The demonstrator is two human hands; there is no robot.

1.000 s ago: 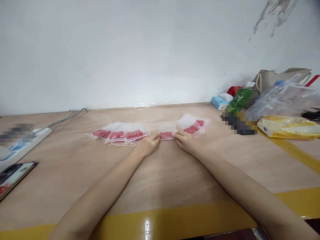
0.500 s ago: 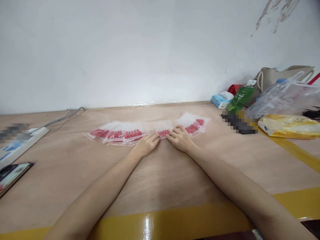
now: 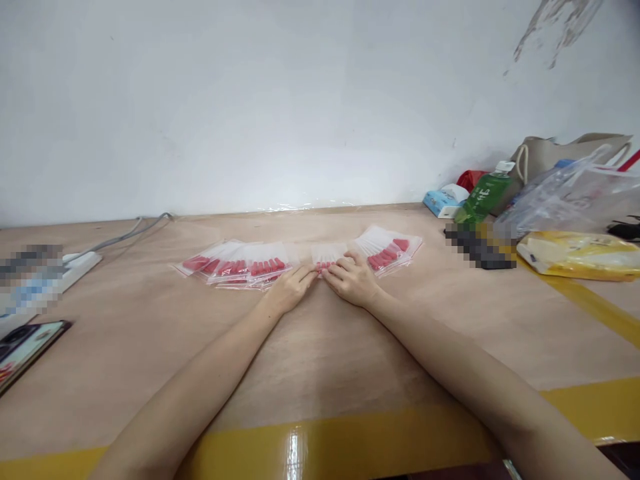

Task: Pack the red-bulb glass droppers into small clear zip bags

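Note:
A small clear zip-lock bag (image 3: 326, 253) lies flat in the middle of the table, with thin white sticks and red ends showing inside. My left hand (image 3: 294, 288) has its closed fingertips on the left part of the bag's near edge. From the other side, my right hand (image 3: 351, 280) pinches the same edge and covers part of the red ends. Left of the hands, several similar bags (image 3: 233, 260) overlap in a fan. Another overlapping group of bags (image 3: 387, 250) spreads just beyond my right hand.
At the right are a green bottle (image 3: 484, 197), a blue tissue pack (image 3: 444, 202), a yellow packet (image 3: 580, 255), a plastic bag (image 3: 575, 193) and a dark blurred object (image 3: 483, 250). A power strip (image 3: 83, 265) and phone (image 3: 30, 350) lie left. Yellow tape (image 3: 350, 440) lines the near edge.
My right hand's fingers have slid slightly left along the bag's near edge, closer to the left fingertips. My left hand is almost still. The view has shifted a little.

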